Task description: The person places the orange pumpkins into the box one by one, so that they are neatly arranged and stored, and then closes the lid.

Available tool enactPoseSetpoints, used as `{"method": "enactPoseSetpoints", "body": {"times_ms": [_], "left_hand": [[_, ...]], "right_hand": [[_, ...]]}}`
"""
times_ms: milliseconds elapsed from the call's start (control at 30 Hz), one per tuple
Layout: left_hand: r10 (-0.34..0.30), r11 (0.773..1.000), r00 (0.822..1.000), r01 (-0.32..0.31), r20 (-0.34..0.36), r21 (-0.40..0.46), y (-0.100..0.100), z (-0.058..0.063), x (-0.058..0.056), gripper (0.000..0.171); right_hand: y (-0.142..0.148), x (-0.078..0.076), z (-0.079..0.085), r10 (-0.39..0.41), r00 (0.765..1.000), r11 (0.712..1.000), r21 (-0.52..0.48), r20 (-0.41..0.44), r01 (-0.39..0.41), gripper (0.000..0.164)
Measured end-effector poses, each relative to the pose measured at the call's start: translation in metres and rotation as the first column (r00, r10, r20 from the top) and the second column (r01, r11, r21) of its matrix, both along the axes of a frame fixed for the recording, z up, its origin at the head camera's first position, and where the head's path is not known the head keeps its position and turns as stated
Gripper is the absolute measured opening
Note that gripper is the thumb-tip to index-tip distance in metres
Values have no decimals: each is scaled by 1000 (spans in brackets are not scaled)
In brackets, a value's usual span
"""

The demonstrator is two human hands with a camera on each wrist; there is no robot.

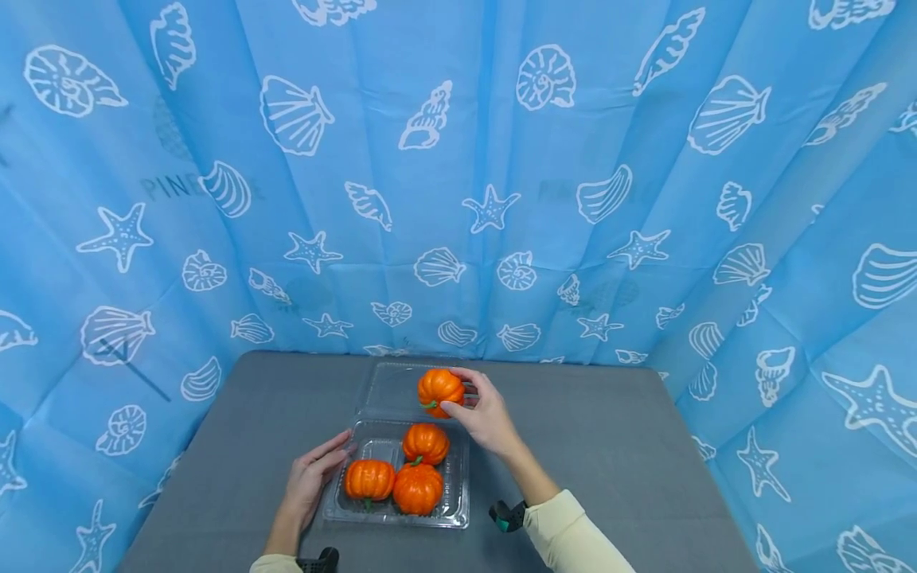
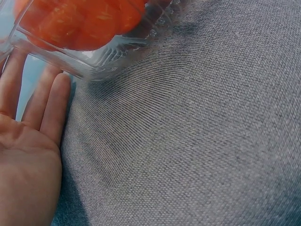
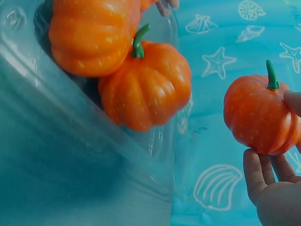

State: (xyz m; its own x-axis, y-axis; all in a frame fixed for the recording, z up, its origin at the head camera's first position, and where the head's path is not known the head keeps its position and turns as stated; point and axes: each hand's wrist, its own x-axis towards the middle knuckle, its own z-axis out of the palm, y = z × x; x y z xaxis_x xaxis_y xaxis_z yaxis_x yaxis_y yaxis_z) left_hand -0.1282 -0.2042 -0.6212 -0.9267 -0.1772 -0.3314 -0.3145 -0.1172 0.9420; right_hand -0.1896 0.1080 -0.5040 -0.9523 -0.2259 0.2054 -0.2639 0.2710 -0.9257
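My right hand [image 1: 489, 414] grips a small orange pumpkin [image 1: 439, 390] with a green stem, held up over the back part of a clear plastic clamshell box [image 1: 458, 509]. In the right wrist view, the thumb and fingers clasp that pumpkin [image 3: 258, 113] from either side. Three more pumpkins sit in the box: one at the front left [image 1: 369, 480], one at the front right [image 1: 418, 489], one behind it [image 1: 426, 442]. My left hand [image 1: 315, 477] is at the box's left side, its fingers extended along the wall. In the left wrist view, the fingertips [image 2: 59, 89] meet the box's edge.
The box's lid [image 1: 390, 390] lies folded back toward the rear of the grey cloth-covered table [image 1: 587, 461]. A blue curtain [image 1: 458, 191] with white shell and starfish prints hangs behind the table and along its sides.
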Motion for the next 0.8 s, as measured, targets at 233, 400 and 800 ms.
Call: {"method": "enactPoseSetpoints", "body": {"times_ms": [233,400,800], "left_hand": [[4,1000,1000,-3,10,-14,0,2,0,54],[1,1000,1000,-1,15,-22,0,2,0,55],[4,1000,999,-3,35,-31,0,1,-1,54]], "right_hand": [[-12,3,1,32,999,997,72,-29,-30,56],[-21,4,1,60,998,993,102,-29,-57,56],[-42,7,-1,133,991,976,168,20,-135,54]]}}
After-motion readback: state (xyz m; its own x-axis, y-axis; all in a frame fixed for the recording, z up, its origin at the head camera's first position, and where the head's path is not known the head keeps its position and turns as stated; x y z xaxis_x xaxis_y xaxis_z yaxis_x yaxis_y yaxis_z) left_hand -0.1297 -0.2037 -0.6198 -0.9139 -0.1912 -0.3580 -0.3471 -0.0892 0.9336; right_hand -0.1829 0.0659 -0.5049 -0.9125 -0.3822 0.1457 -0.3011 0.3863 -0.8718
